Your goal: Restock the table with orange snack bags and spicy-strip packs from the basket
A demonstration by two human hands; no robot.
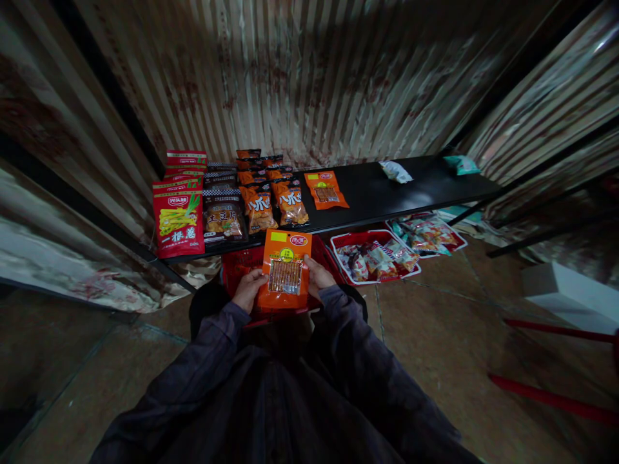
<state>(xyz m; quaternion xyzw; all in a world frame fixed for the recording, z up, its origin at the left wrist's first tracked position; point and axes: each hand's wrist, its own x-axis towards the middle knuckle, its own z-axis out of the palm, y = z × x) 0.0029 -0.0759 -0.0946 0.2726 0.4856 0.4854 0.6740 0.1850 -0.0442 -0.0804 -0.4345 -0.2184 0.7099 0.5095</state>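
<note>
Between both hands I hold an orange snack packet upright, its clear window showing brown sticks. My left hand pinches its left edge, and my right hand grips the right edge. Below and behind it is a red basket, mostly hidden, near my knees. A similar orange packet lies on the black shelf, to the right of orange-and-black snack bags. Further left stand dark brown bags and red bags in rows.
A white packet and a green packet lie on the shelf's right part. Beneath are a white-rimmed basket of small packets and another basket. A white box and red bars stand at right. Curtains hang behind.
</note>
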